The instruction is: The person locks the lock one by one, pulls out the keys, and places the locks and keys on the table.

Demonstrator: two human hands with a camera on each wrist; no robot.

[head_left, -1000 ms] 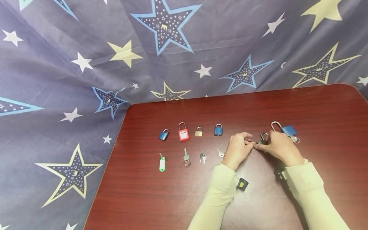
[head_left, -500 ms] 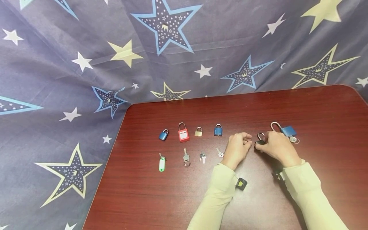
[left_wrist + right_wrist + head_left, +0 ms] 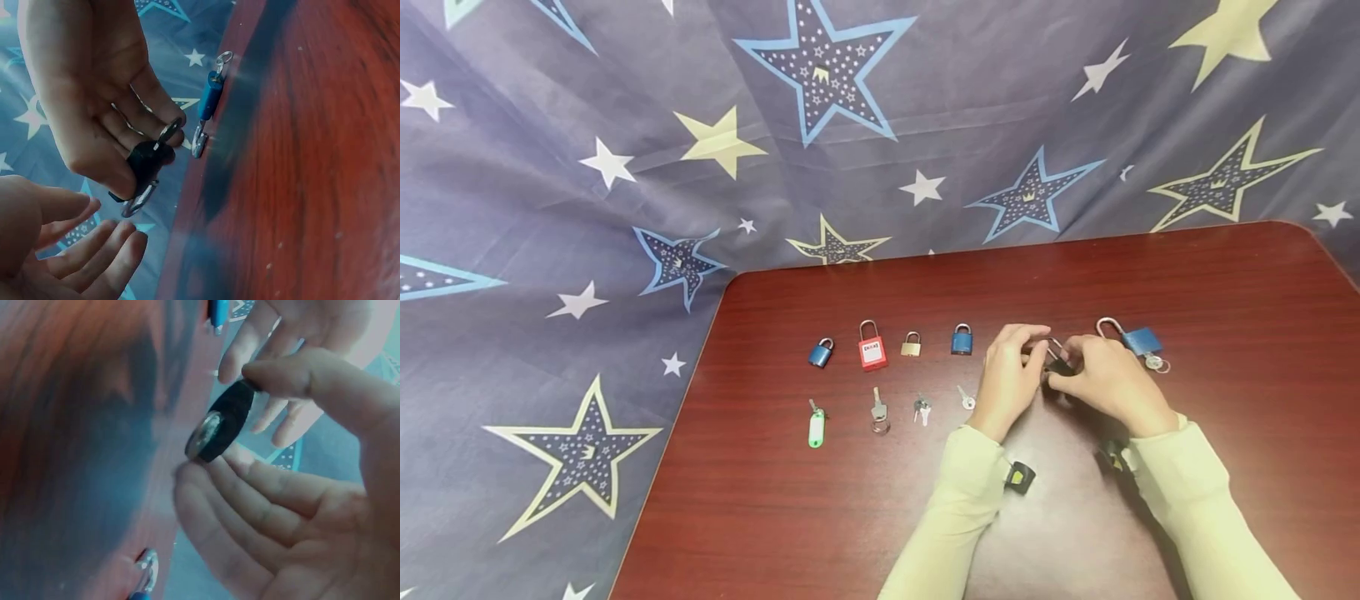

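My right hand (image 3: 1108,379) pinches a small black padlock (image 3: 234,409) between thumb and fingers, with its metal shackle (image 3: 1054,345) tilted toward my left hand. A round silver piece (image 3: 204,434), which looks like a key head, shows at the end of the lock opposite the shackle. My left hand (image 3: 1011,375) is close by, thumb and fingers spread around the shackle side; in the left wrist view a gap shows between its fingertips (image 3: 137,240) and the lock. To the right on the table lies a blue padlock (image 3: 1142,341) with its shackle open and keys (image 3: 1156,363) at it.
On the reddish-brown table (image 3: 760,517) stands a row: small blue padlock (image 3: 821,354), red padlock (image 3: 872,354), brass padlock (image 3: 911,346) and another blue padlock (image 3: 962,340). Below them lie a green-tagged key (image 3: 816,428), a ringed key (image 3: 879,410), small keys (image 3: 922,410) and another key (image 3: 967,400).
The right hand has shifted slightly left, and the black padlock's shackle has tipped toward the left hand. The left hand's fingers have spread and moved up beside the shackle.
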